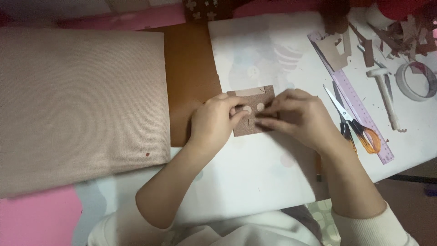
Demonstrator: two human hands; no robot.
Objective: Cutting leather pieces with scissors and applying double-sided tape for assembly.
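A small brown cardboard piece (253, 96) with two pale round spots and a folded flap lies on a white table (255, 173). My left hand (213, 120) presses on its left side, fingertips by one spot. From the right, my right hand (298, 116) pinches the card's right edge with its fingertips. Both hands touch the card; part of it is hidden under the fingers.
A beige knitted cloth (77, 105) covers the left. A brown sheet (189, 77) lies beside the card. Right of my hands lie orange-handled scissors (353, 123), a purple ruler (355, 98), a pale tool (387, 95), a tape roll (416, 81) and brown paper scraps (400, 34).
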